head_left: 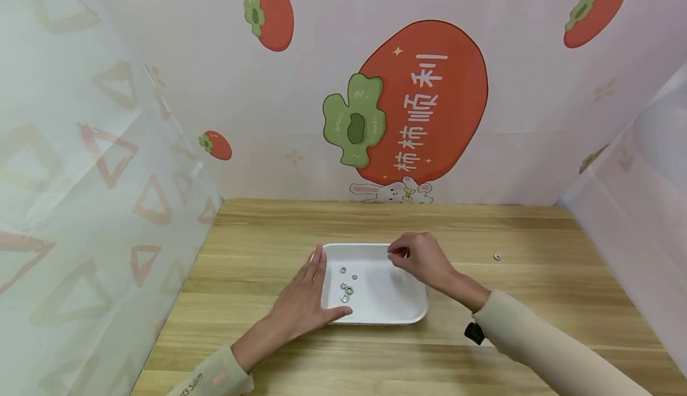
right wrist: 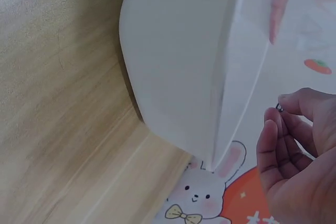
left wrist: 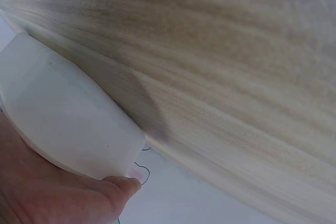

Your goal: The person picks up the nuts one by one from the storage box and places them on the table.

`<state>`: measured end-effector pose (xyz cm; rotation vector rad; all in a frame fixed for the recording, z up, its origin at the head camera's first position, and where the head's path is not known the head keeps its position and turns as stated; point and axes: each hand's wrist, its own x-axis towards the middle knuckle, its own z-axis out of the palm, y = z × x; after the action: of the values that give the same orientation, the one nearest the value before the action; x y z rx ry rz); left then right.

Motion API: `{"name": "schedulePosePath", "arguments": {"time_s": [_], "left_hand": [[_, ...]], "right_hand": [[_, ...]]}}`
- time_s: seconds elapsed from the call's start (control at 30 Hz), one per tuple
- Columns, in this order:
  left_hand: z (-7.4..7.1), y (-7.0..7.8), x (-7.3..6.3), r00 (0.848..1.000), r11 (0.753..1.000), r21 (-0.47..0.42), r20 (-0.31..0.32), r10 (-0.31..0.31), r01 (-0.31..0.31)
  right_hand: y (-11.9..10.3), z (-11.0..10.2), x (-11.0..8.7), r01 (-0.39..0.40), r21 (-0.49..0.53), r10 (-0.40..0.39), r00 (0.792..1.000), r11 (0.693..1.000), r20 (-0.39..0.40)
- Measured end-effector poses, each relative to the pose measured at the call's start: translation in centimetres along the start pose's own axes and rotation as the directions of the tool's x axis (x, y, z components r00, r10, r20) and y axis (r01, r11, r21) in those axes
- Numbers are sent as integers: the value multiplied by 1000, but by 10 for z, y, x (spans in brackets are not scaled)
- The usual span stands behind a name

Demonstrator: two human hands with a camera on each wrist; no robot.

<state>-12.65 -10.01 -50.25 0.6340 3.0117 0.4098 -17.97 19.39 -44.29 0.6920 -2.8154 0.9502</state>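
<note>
A shallow white tray sits on the wooden table, with several small metal nuts in its left half. Over the tray's left rim lies my left hand, fingers straight and thumb spread along the near side; in the left wrist view, that hand touches the tray wall. Above the far right part of the tray, my right hand pinches a tiny metal piece. The right wrist view shows this piece, apparently a nut, between thumb and index fingertip, partly hidden by them.
One more small metal nut lies on the wooden table, right of the tray. Behind the table rises a wall printed with persimmons, and patterned side panels stand at left and right.
</note>
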Motion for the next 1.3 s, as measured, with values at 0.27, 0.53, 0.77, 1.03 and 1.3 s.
{"name": "schedulePosePath", "arguments": {"time_s": [0.27, 0.53, 0.77, 1.03, 1.3], "left_hand": [[-1, 0, 0, 1000, 1000, 1, -16, 18, -18], [-1, -1, 0, 1000, 1000, 16, -19, 24, -24], [-1, 0, 0, 1000, 1000, 7, -18, 15, -15], [-1, 1, -3, 1000, 1000, -10, -2, 7, -7], [0, -1, -2, 1000, 1000, 2, 3, 10, -10]], "right_hand": [[8, -12, -7, -12, 56, 16, 997, 998, -75], [16, -22, -18, -81, 144, 97, 989, 986, -108], [24, -30, -27, -146, 203, 173, 978, 968, -120], [41, -35, -41, -202, 249, 242, 960, 947, -139], [61, -45, -53, -271, 325, 329, 934, 906, -138]]}}
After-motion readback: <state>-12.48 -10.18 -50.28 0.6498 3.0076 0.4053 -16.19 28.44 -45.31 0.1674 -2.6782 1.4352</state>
